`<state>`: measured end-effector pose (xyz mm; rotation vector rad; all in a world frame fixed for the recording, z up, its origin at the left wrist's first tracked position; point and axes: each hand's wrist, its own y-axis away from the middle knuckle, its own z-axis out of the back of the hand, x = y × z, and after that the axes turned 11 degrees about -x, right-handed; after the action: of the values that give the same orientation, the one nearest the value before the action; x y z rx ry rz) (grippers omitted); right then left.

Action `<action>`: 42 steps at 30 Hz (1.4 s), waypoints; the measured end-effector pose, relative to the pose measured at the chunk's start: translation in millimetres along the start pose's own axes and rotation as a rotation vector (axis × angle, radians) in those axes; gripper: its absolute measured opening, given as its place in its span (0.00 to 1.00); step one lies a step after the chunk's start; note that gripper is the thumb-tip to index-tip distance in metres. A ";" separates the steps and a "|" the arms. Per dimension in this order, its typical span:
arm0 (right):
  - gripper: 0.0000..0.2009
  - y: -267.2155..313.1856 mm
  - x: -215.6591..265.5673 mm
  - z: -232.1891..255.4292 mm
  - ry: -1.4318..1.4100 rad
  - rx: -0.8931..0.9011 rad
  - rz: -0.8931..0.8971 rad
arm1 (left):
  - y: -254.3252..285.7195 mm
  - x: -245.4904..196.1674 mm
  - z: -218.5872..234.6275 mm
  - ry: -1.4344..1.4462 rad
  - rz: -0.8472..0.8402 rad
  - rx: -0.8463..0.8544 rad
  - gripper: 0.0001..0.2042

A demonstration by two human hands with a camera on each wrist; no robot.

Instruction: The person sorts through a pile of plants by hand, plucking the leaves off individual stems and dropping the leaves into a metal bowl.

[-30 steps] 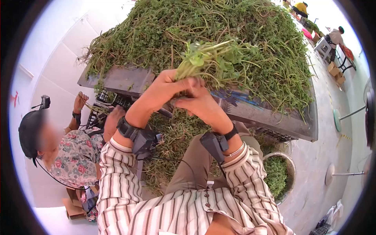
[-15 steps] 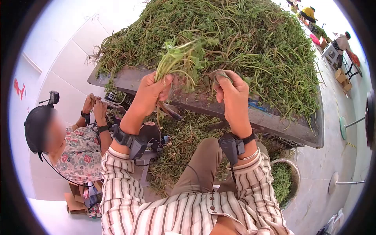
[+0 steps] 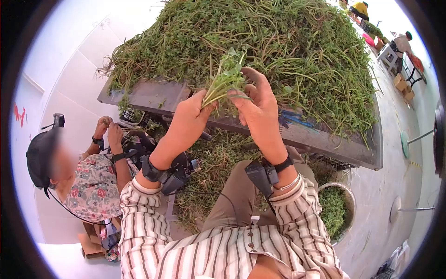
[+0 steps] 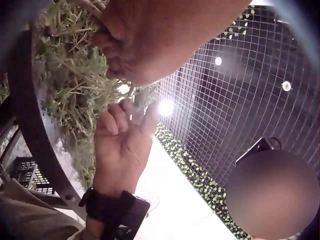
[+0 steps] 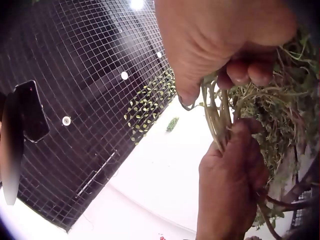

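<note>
A small bunch of leafy green stems (image 3: pixel 225 83) stands up from my left hand (image 3: pixel 190 114), whose fingers and thumb grip its lower part. Longer stem ends come out below that fist in the right wrist view. My right hand (image 3: pixel 260 102) is close beside the bunch, thumb and forefinger apart, with the thumb at the leaves. In the right wrist view its thumb (image 5: pixel 189 92) and bent fingers are on either side of the stems, and a thin dark curved thing shows at the thumb tip. Behind both hands rises a large heap of greens (image 3: pixel 260 42) on a dark table (image 3: pixel 148 95).
Loose greens (image 3: pixel 218 160) lie below the table edge, around the knees. A round tub (image 3: pixel 352 204) of greens stands at right. At left another person (image 3: pixel 93 190) in a flowered top works with both hands near a black crate (image 3: pixel 132 115). Further people are at the far right.
The hands were together at the bunch, then drew apart, and have now come close again. The bunch has stayed in the left hand, moving left and then back right.
</note>
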<state>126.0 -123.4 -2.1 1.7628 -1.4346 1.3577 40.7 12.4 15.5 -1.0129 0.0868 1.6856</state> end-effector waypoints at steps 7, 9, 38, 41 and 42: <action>0.09 -1.2 -13.1 4.2 -0.042 0.003 -0.013 | 4.7 -6.2 -7.6 -0.113 -0.105 0.080 0.09; 0.07 -6.5 -16.4 9.5 0.175 -0.020 0.222 | 6.0 -11.4 -6.7 -0.147 -0.118 0.080 0.10; 0.04 -14.0 4.5 23.1 -0.249 -0.098 -0.190 | 9.7 -20.1 -15.5 -0.310 -0.349 0.046 0.12; 0.04 -22.9 6.2 38.9 -0.001 -0.254 -0.054 | 14.1 -18.0 -8.5 -0.257 -0.355 0.036 0.12; 0.04 -28.8 12.4 54.7 -0.086 -0.262 -0.029 | 21.4 -15.3 1.1 -0.276 -0.273 0.012 0.11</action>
<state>173.0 -165.2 -6.1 1.6802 -1.5485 1.0367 22.8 -6.8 17.1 -0.7377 -0.2136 1.5538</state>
